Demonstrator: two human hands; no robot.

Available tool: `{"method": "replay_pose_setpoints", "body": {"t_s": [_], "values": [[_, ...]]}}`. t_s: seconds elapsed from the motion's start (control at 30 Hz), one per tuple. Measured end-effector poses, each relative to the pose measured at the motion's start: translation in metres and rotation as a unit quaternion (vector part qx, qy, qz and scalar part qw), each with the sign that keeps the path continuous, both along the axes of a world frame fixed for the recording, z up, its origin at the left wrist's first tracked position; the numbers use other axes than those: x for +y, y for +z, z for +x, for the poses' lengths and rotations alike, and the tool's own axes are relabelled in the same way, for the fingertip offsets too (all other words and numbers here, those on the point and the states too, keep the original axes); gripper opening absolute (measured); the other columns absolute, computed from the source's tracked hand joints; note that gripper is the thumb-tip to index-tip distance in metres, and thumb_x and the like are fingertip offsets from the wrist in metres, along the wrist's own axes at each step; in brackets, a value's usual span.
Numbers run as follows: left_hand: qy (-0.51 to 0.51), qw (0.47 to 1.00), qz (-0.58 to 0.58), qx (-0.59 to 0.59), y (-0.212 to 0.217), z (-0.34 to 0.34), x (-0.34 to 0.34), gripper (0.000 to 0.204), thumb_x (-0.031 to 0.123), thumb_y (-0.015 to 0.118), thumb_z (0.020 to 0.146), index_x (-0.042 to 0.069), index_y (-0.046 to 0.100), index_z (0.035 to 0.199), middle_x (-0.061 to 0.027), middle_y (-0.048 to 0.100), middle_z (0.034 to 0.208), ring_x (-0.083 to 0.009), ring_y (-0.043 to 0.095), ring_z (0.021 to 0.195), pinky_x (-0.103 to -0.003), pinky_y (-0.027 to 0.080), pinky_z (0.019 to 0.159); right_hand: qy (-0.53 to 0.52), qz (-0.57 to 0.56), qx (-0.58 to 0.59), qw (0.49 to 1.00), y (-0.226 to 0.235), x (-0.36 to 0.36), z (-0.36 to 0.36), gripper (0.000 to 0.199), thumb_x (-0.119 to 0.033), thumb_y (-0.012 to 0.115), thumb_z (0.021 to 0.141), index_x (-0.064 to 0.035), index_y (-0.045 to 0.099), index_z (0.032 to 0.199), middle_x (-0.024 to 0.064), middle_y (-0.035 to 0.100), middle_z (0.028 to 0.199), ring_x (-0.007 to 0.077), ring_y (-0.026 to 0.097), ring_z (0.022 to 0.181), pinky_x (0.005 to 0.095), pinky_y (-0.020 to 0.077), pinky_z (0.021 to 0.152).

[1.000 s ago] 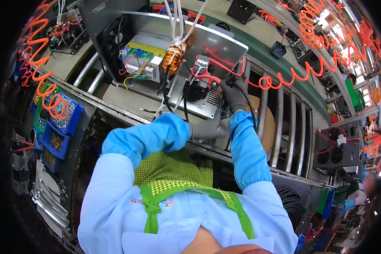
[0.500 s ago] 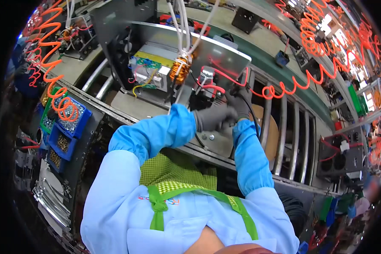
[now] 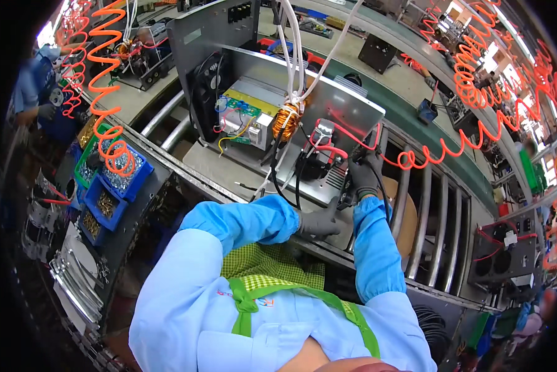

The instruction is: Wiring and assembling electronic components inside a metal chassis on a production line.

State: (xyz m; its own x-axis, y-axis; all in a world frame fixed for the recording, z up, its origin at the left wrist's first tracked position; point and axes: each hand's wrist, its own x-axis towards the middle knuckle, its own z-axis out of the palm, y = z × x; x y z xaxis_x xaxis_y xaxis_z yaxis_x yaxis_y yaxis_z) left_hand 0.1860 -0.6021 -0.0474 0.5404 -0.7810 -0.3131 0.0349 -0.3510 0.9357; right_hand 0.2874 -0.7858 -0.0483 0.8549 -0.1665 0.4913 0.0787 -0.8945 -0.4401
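Note:
A metal chassis (image 3: 353, 102) with an upright side plate stands before me on the roller line. Inside it are a copper-wound coil (image 3: 286, 122) with thick white leads, a green circuit board (image 3: 240, 106), a black fan (image 3: 208, 80) and a black part with red wires (image 3: 319, 155). My right hand (image 3: 366, 175), in a dark grey glove, is closed beside the chassis's right end. What it grips is dark and mostly hidden; a black cable runs down past the wrist. Near the chassis's front edge, my gloved left hand (image 3: 319, 223) has its thumb stretched out and nothing visible in it.
Blue bins of screws (image 3: 120, 177) stand at the left. Orange coiled hoses (image 3: 108, 74) hang at left and right, one reaching toward my right hand. Steel rollers (image 3: 421, 217) extend rightward. Another black unit (image 3: 504, 251) stands far right. A co-worker (image 3: 34, 93) is at upper left.
My left hand has drawn away from my right hand, toward my body. My right hand stays by the chassis's right end. The whole view has shifted, moving the scene right and down.

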Motion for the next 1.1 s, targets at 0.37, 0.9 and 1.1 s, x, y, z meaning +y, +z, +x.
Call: {"method": "replay_pose_setpoints", "body": {"t_s": [0.37,0.9,1.1], "values": [[-0.019,0.996,0.001,-0.09,-0.01,0.0,-0.007,0.105,0.026,0.057,0.081,-0.002,-0.024,0.141,-0.013,0.059,0.074,-0.0188,0.055,0.057,-0.032,0.045,0.047,0.028,-0.006,-0.035,0.999,0.002,-0.002,0.0,0.03,-0.022,0.071,0.069,-0.0041,0.059,0.089,0.0154,0.063,0.079,0.0357,0.058,0.087,0.0444,0.0454,0.077],[0.02,0.997,-0.045,-0.051,-0.006,0.0,-0.013,0.103,0.028,0.061,0.079,0.001,-0.015,0.143,-0.0092,0.057,0.072,-0.0189,0.056,0.06,-0.031,0.047,0.056,0.051,-0.009,-0.079,0.996,0.015,0.007,-0.01,0.03,-0.023,0.072,0.067,-0.0061,0.059,0.088,0.0121,0.065,0.075,0.0344,0.058,0.085,0.0448,0.0416,0.084],[0.088,0.994,-0.057,0.028,0.023,0.0,-0.015,0.09,0.031,0.06,0.078,-0.002,0.011,0.146,-0.0097,0.057,0.07,-0.0187,0.056,0.055,-0.031,0.046,0.053,0.016,0.007,-0.039,0.999,0.018,0.004,-0.011,0.026,-0.022,0.072,0.066,-0.0054,0.06,0.081,0.0123,0.064,0.077,0.0356,0.056,0.087,0.045,0.0413,0.085]]}}
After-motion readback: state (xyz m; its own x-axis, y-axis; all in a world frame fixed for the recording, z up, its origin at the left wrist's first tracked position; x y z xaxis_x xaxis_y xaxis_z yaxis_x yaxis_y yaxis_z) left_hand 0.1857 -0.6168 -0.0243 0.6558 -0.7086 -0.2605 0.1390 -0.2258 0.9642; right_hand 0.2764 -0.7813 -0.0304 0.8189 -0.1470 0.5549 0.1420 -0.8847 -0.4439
